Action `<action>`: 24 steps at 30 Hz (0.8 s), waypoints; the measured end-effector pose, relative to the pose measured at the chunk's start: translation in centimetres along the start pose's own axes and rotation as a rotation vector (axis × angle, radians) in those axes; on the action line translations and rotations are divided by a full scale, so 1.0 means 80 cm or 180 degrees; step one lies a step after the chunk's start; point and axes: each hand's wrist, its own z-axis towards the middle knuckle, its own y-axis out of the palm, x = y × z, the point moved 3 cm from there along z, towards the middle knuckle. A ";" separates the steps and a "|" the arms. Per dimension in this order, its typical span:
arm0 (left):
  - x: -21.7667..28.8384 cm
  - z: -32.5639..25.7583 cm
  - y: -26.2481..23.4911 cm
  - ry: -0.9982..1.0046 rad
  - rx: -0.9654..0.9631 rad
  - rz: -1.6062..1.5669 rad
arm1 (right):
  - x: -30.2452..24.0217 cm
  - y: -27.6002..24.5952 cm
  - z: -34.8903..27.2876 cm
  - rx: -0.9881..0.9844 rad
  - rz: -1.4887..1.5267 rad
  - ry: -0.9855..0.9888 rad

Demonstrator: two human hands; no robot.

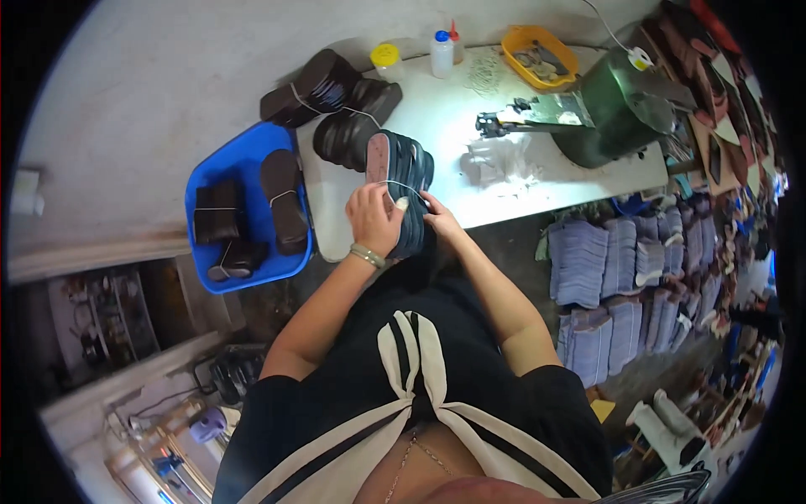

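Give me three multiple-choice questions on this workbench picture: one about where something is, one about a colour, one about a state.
1. Where is the yellow tray?
A. at the far edge of the table
B. on the floor
C. in the blue bin

2. What colour is the bin left of the table?
A. red
B. blue
C. green

3. What are the left hand and right hand doing?
A. resting apart on the table
B. holding a bottle
C. gripping a stack of soles with a string round it

Answers: 1 A, the tray sits by the bottles at the far edge. 2 B, its rim is plainly blue. 3 C, both hands close on the stack.
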 end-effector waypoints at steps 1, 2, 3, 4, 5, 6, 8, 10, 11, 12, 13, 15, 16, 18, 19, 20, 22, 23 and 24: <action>-0.008 0.005 0.009 -0.0047 0.0033 0.0062 | -0.021 0.006 -0.002 -0.0084 -0.0009 0.0011; -0.014 0.010 0.020 0.0032 -0.0162 -0.0180 | -0.044 0.007 -0.005 -0.0131 -0.1121 0.0064; -0.016 0.012 0.028 0.0124 -0.0364 -0.0440 | -0.055 0.004 -0.007 -0.0156 -0.2231 0.0103; -0.014 0.013 0.032 -0.0021 -0.0282 -0.0649 | -0.063 0.000 -0.004 -0.0008 -0.2898 -0.0883; -0.006 0.016 0.034 0.0003 -0.0275 -0.0669 | -0.076 -0.001 0.003 0.0021 -0.2908 -0.0894; 0.001 0.016 0.034 0.0055 -0.0158 -0.0427 | -0.094 -0.005 0.013 0.0188 -0.2844 -0.0976; 0.014 0.009 0.040 0.0058 -0.0201 -0.0231 | -0.128 -0.007 0.022 0.0462 -0.2493 -0.1212; 0.026 0.006 0.053 0.0007 -0.0135 -0.0444 | -0.165 0.004 0.027 0.0570 -0.2066 -0.1540; 0.033 0.008 0.056 -0.0038 -0.0086 -0.0606 | -0.180 0.013 0.034 0.0577 -0.2045 -0.1793; 0.043 0.005 0.057 0.0015 -0.0080 -0.0696 | -0.189 0.016 0.035 0.0539 -0.2460 -0.1651; 0.049 0.002 0.058 -0.0065 -0.0106 -0.0805 | -0.200 0.024 0.033 0.0500 -0.2864 -0.1503; 0.048 0.006 0.055 -0.0155 -0.0067 -0.0789 | -0.193 0.021 0.055 0.0466 -0.2701 -0.1569; 0.045 0.005 0.056 -0.0206 -0.0026 -0.0779 | -0.196 0.020 0.060 0.0453 -0.2509 -0.1617; 0.039 0.002 0.054 -0.0243 0.0086 -0.0942 | -0.190 0.017 0.059 0.0293 -0.2362 -0.1584; 0.038 0.002 0.052 -0.0302 0.0120 -0.0918 | -0.188 0.015 0.059 0.0213 -0.2182 -0.1535; 0.036 0.001 0.050 -0.0397 0.0218 -0.0802 | -0.186 0.016 0.064 0.0223 -0.2186 -0.1455; 0.030 -0.001 0.047 -0.0703 0.0248 -0.0486 | -0.177 0.020 0.078 0.0119 -0.2163 -0.1527; 0.027 -0.003 0.044 -0.0969 0.0191 -0.0239 | -0.176 0.023 0.082 0.0104 -0.2106 -0.1604; 0.023 -0.005 0.049 -0.1163 0.0262 -0.0020 | -0.175 0.022 0.087 -0.0008 -0.2057 -0.1524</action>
